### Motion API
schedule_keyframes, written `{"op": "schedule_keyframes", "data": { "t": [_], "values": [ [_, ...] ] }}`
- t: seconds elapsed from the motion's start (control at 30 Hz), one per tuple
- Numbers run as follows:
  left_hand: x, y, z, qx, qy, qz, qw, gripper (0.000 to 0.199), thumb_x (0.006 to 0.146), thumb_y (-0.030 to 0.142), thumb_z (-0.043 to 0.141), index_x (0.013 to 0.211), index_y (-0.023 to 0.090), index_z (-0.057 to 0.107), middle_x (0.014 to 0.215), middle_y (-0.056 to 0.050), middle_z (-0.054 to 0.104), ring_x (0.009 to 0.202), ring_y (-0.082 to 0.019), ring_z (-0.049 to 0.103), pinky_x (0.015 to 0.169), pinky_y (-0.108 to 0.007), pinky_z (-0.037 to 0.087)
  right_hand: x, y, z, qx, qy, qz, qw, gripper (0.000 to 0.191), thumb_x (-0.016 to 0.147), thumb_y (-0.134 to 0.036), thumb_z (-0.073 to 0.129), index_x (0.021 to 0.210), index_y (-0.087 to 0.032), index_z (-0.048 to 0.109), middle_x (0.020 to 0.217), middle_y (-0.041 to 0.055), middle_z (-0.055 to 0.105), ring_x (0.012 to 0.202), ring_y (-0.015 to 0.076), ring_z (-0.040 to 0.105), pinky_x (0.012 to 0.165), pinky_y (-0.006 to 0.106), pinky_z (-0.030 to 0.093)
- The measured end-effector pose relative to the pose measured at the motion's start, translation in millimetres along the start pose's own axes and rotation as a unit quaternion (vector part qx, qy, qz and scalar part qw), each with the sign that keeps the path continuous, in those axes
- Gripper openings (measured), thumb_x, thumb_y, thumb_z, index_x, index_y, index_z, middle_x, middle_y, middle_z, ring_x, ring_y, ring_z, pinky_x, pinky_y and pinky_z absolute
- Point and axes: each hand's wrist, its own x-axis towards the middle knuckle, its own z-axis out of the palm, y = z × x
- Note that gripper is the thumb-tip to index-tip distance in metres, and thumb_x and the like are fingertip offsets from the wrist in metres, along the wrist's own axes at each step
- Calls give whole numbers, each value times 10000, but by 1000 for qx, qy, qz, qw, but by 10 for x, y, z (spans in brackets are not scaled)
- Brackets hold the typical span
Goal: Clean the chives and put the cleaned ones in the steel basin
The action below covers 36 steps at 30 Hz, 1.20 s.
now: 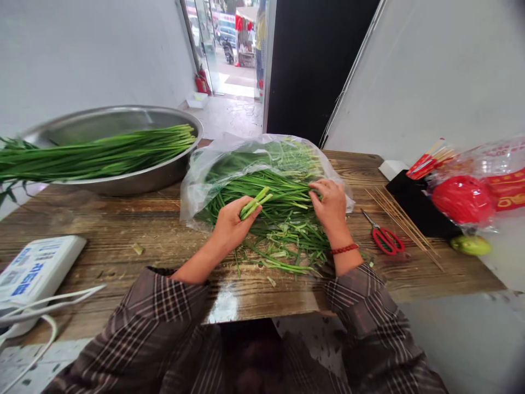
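Observation:
My left hand (230, 225) is closed around a few garlic chives (256, 203), their pale cut ends sticking out past the thumb. At the right side of a clear plastic bag (192, 194), my right hand (330, 207) has its thumb and fingers pinched at the stem ends of the chives in the pile (262, 189). The bag lies open around this pile and partly covers it. Loose trimmed leaves and stem scraps (291, 243) are scattered on the table between my forearms.
A steel basin (156, 174) with long chives (123, 150) stands at the left. Red-handled scissors (385, 238) and thin bamboo skewers (404, 224) lie right of my right hand, near a black box (422, 202). A white device (39, 268) with cables sits at the left front of the wooden table (135, 224).

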Motion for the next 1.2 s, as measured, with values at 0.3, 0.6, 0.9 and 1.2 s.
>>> {"op": "schedule_keyframes", "data": {
  "t": [0.3, 0.6, 0.9, 1.2],
  "values": [
    [-34, -32, 19, -10, 42, 25, 999, 213, 900, 330, 526, 771, 175, 596, 719, -2, 611, 689, -129, 539, 671, -237, 434, -6, -341, -201, 50, 57, -74, 994, 139, 931, -310, 551, 949, -245, 673, 1044, 28, 717, 1011, 212, 596, 913, 385, 391],
    [-31, -41, 32, 6, 50, 157, 986, 264, 934, 355, 502, 1087, 202, 655, 1208, -98, 672, 1181, -219, 563, 1054, -401, 408, -147, -804, -233, 251, -85, -158, 951, 146, 935, -286, 548, 976, -245, 683, 927, 54, 700, 868, 181, 640, 782, 335, 505],
    [1, -53, 39, 11, -76, 18, 997, 337, 908, 397, 490, 676, 165, 567, 644, 18, 556, 627, -119, 492, 649, -243, 411, -152, -802, -217, 509, -53, 153, 845, 222, 921, -401, 553, 926, -211, 666, 709, -11, 694, 577, 109, 643, 550, 237, 518],
    [17, -39, 21, -34, -83, -14, 996, 347, 885, 424, 502, 656, 163, 523, 599, 41, 452, 594, -102, 399, 565, -227, 318, -175, -862, -255, 326, -57, -64, 941, 146, 867, -312, 645, 986, -236, 681, 880, 29, 702, 788, 163, 642, 740, 326, 534]
  ]
}}
